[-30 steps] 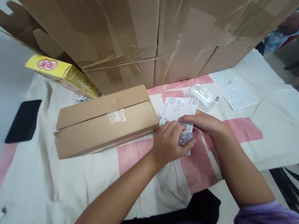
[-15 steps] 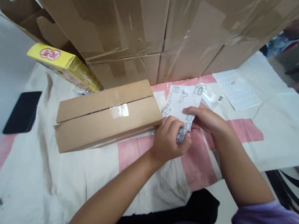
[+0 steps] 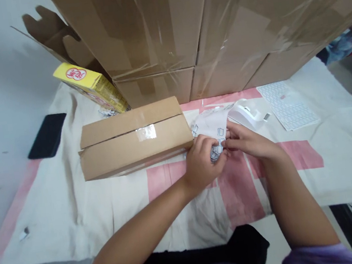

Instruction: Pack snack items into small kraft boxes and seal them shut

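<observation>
We're pinching the white paper sheet of small blue-outlined stickers with both hands: left hand curled over its near edge, right hand meeting it, forearms angling inward. It's beside the flat brown cardboard box, towards the desk's far edge.

A packing workspace is suggested by taped cartons stacked beyond the hands and a label sheet nearby.
</observation>
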`<state>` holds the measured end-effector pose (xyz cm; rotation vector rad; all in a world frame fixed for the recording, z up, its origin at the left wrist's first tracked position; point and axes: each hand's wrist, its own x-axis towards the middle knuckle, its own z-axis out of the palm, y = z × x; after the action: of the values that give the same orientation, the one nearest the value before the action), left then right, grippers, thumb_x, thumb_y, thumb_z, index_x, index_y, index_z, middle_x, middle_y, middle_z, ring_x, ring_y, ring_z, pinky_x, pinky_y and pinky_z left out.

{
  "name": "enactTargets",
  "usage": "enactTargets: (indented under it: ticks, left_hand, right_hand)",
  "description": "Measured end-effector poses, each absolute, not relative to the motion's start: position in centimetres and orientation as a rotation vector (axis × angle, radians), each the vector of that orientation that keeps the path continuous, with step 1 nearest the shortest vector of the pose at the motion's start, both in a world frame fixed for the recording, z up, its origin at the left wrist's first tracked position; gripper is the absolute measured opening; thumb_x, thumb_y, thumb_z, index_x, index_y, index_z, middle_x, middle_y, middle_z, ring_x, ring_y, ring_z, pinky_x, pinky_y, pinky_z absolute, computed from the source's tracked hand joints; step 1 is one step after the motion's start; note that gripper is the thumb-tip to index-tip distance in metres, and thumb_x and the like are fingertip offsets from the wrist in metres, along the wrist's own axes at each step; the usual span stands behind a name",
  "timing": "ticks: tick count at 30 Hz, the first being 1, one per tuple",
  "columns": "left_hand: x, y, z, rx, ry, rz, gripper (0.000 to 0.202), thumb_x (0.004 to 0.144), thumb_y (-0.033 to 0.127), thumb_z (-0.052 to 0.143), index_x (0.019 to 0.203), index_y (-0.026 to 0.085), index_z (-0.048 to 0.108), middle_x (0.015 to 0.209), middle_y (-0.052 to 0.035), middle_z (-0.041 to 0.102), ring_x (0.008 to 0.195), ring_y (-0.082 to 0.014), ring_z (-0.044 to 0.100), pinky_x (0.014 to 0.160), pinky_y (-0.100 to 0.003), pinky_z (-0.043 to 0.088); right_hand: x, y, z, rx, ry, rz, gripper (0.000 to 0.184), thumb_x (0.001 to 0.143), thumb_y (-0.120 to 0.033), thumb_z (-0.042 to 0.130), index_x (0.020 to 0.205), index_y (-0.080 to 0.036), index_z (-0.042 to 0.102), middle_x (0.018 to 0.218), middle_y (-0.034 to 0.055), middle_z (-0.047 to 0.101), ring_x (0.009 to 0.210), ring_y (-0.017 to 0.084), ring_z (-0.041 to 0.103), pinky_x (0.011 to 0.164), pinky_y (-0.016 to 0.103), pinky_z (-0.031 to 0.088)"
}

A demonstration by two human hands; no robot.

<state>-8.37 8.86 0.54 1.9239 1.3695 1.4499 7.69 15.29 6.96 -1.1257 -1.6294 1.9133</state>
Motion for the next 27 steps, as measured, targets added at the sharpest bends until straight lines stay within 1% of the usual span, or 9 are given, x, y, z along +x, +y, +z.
enactTargets:
  ticks: [3, 6, 12, 14, 17, 19, 23, 25, 27]
  left_hand:
    - [-8.42, 9.04, 0.48, 1.887, 1.360, 1.436, 0.018, 0.087, 0.024, 0.066, 0.091, 0.023, 0.049, 0.092, -0.0031, 0.056, 0.088, -0.0193, 0.057, 0.076, -0.033, 0.048]
    - [-8.47, 9.22, 0.52, 1.837, 1.369, 1.400, 0.022, 0.083, 0.021, 0.068, 0.088, 0.023, 0.047, 0.092, -0.0022, 0.053, 0.086, -0.0185, 0.055, 0.075, -0.032, 0.046]
    - [-8.56, 9.39, 0.47, 1.822, 1.334, 1.394, 0.030, 0.084, 0.019, 0.067, 0.075, 0.023, 0.038, 0.086, -0.0002, 0.046, 0.078, -0.0157, 0.049, 0.070, -0.030, 0.042]
    - [-8.58, 9.36, 0.49, 1.793, 1.328, 1.413, 0.029, 0.084, 0.021, 0.069, 0.077, 0.023, 0.041, 0.088, -0.0003, 0.046, 0.079, -0.0158, 0.049, 0.071, -0.030, 0.043]
    - [-8.60, 9.30, 0.56, 1.765, 1.290, 1.430, 0.021, 0.084, 0.020, 0.070, 0.094, 0.023, 0.052, 0.099, -0.0029, 0.051, 0.092, -0.0177, 0.055, 0.081, -0.031, 0.047]
    - [-8.60, 9.29, 0.53, 1.785, 1.278, 1.428, 0.017, 0.085, 0.018, 0.069, 0.093, 0.022, 0.055, 0.100, -0.0030, 0.050, 0.094, -0.0174, 0.055, 0.083, -0.031, 0.047]
    - [-8.62, 9.38, 0.23, 1.801, 1.312, 1.381, 0.026, 0.080, 0.010, 0.065, 0.073, 0.021, 0.042, 0.091, -0.0008, 0.044, 0.082, -0.0146, 0.049, 0.073, -0.029, 0.042]
    - [-8.66, 9.43, 0.14, 1.800, 1.291, 1.378, 0.033, 0.080, 0.009, 0.063, 0.068, 0.021, 0.035, 0.089, -0.0003, 0.042, 0.077, -0.0136, 0.046, 0.069, -0.028, 0.040]
    - [-8.73, 9.43, 0.22, 1.781, 1.272, 1.414, 0.034, 0.081, 0.013, 0.065, 0.069, 0.022, 0.034, 0.088, -0.0002, 0.041, 0.077, -0.0136, 0.046, 0.069, -0.028, 0.041]
  right_hand:
    - [7.58, 15.34, 6.69, -1.130, -1.636, 1.900, 0.051, 0.078, -0.017, 0.064, 0.128, -0.023, 0.055, 0.072, -0.0050, 0.063, 0.060, 0.014, 0.059, 0.054, 0.025, 0.042]
    - [7.47, 15.30, 6.48, -1.156, -1.641, 1.871, 0.054, 0.080, -0.019, 0.062, 0.133, -0.024, 0.054, 0.068, -0.0068, 0.058, 0.058, 0.014, 0.055, 0.055, 0.025, 0.040]
    - [7.06, 15.17, 6.58, -1.158, -1.676, 1.814, 0.051, 0.080, -0.017, 0.060, 0.131, -0.024, 0.056, 0.070, -0.0060, 0.059, 0.060, 0.013, 0.053, 0.054, 0.024, 0.038]
    - [7.03, 15.15, 6.74, -1.160, -1.681, 1.808, 0.051, 0.080, -0.016, 0.059, 0.130, -0.024, 0.056, 0.069, -0.0061, 0.057, 0.059, 0.013, 0.052, 0.054, 0.025, 0.038]
    - [7.20, 15.08, 6.85, -1.155, -1.682, 1.822, 0.050, 0.082, -0.015, 0.058, 0.131, -0.023, 0.055, 0.071, -0.0055, 0.058, 0.060, 0.013, 0.053, 0.055, 0.025, 0.040]
    - [7.36, 15.01, 6.71, -1.152, -1.706, 1.821, 0.050, 0.083, -0.015, 0.058, 0.132, -0.023, 0.053, 0.075, -0.0043, 0.061, 0.063, 0.014, 0.056, 0.057, 0.025, 0.043]
    - [7.30, 14.75, 6.39, -1.201, -1.826, 1.746, 0.049, 0.083, -0.017, 0.060, 0.131, -0.023, 0.055, 0.074, -0.0027, 0.063, 0.068, 0.018, 0.060, 0.060, 0.028, 0.046]
    - [7.07, 14.63, 6.51, -1.185, -1.840, 1.737, 0.049, 0.083, -0.016, 0.058, 0.131, -0.024, 0.055, 0.076, -0.0018, 0.064, 0.071, 0.019, 0.062, 0.062, 0.029, 0.048]
    - [6.92, 14.63, 6.79, -1.143, -1.819, 1.752, 0.049, 0.084, -0.015, 0.057, 0.132, -0.024, 0.055, 0.077, -0.0017, 0.064, 0.072, 0.019, 0.062, 0.062, 0.029, 0.047]
